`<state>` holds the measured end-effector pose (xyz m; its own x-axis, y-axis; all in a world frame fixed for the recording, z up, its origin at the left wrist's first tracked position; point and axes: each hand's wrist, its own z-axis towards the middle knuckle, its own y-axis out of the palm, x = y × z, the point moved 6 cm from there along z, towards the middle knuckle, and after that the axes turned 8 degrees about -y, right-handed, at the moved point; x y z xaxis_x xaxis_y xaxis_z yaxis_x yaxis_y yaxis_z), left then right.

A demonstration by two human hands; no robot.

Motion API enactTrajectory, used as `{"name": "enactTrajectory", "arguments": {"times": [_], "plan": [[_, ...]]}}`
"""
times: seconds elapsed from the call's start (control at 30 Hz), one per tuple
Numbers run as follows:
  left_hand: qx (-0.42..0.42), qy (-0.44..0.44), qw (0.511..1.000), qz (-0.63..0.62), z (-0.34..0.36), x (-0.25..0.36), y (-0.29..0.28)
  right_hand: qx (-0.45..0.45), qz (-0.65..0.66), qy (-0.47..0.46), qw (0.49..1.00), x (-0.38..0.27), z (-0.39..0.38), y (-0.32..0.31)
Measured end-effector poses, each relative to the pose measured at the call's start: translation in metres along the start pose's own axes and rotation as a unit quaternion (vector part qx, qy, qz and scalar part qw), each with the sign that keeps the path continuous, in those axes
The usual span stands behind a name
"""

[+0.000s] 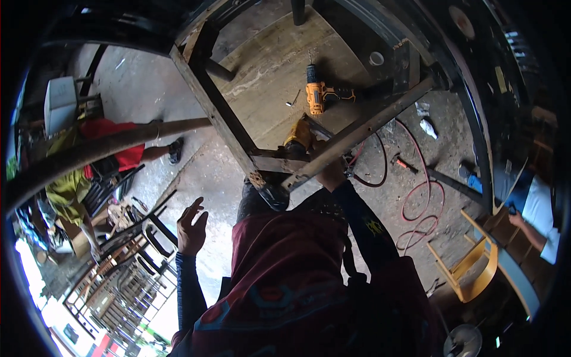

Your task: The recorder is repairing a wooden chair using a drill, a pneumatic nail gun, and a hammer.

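My left hand (191, 229) hangs in the air left of the dark wooden frame (220, 125), its fingers apart and holding nothing. My right hand (329, 172) reaches in behind the frame's diagonal bar and is wrapped on a yellow-and-black tool (299, 132) inside the frame, near its lower corner; the fingers are partly hidden. Beyond it a yellow-and-black drill (316, 95) with a bit fitted lies on a plywood board (279, 59), beside a small loose piece (290, 103).
A co-worker in red shorts (113, 143) is at left, another in blue (535, 220) at right. Hoses (428, 196) and a hammer (405, 164) lie on the floor. A yellow chair (470, 268) stands lower right, stacked chair frames (125, 279) lower left. A curved bar (119, 143) crosses the left.
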<state>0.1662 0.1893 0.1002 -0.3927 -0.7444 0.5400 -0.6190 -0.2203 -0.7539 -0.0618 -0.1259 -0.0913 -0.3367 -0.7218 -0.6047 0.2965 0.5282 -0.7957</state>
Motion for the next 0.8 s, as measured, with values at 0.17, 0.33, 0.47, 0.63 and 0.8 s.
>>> {"name": "enactTrajectory", "arguments": {"times": [0.17,0.33,0.47,0.63,0.8], "plan": [[-0.174,0.111,0.968,0.144,0.075,-0.085,0.002,0.075,-0.001,0.055,0.996,0.007,0.050,0.007],[-0.155,0.032,0.985,0.067,0.120,-0.112,-0.048,0.072,-0.175,-0.056,0.980,-0.004,0.115,0.028],[-0.135,0.083,0.970,0.187,0.115,-0.096,-0.094,-0.038,-0.322,-0.102,0.940,-0.006,0.147,0.073],[-0.063,0.346,0.907,0.234,0.115,0.009,-0.121,-0.076,-0.338,-0.136,0.928,0.002,0.156,0.100],[-0.111,0.618,0.763,0.154,0.112,0.165,-0.070,0.213,-0.146,-0.022,0.966,-0.033,0.083,-0.008]]}}
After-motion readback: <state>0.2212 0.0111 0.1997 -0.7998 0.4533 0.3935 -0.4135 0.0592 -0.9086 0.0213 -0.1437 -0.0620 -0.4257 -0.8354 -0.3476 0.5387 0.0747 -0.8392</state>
